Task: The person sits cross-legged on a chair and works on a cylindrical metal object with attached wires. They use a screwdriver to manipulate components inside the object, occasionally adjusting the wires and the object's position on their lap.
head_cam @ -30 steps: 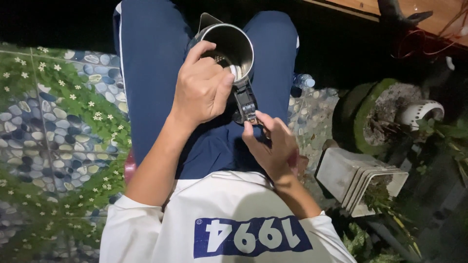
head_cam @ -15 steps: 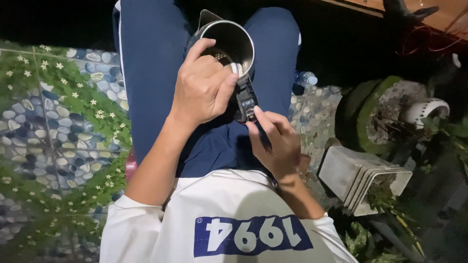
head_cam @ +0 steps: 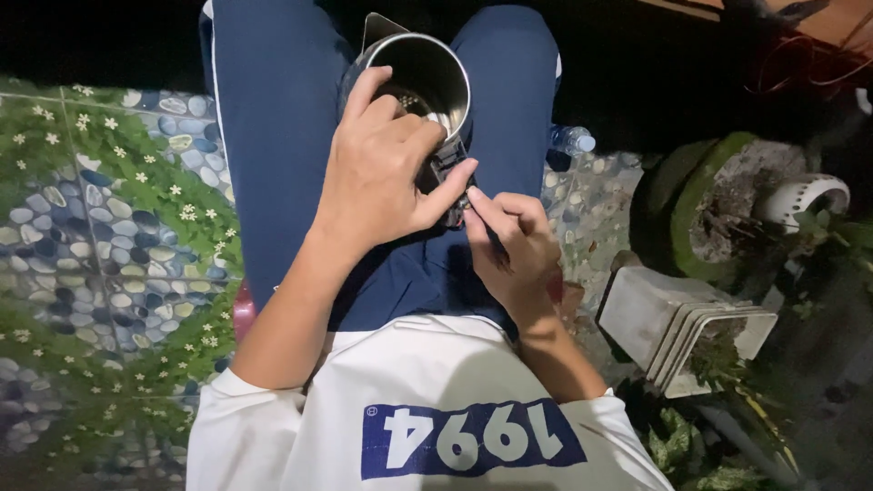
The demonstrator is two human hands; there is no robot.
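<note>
Seated person, metal pot [head_cam: 420, 75] resting between the knees on the lap; left hand [head_cam: 382, 177] clamped over its near side and black handle [head_cam: 447, 168]; right hand [head_cam: 514, 250] pinched shut on a thin dark tool [head_cam: 492, 238], tip at the handle's lower end. Around: patterned pebble floor [head_cam: 100, 236] at left; plastic bottle [head_cam: 571, 140] beside the right knee; stacked white planters [head_cam: 682, 327] and mossy round pot [head_cam: 718, 205] at right. The left hand hides the handle joint; tool kind unclear; background dark.
</note>
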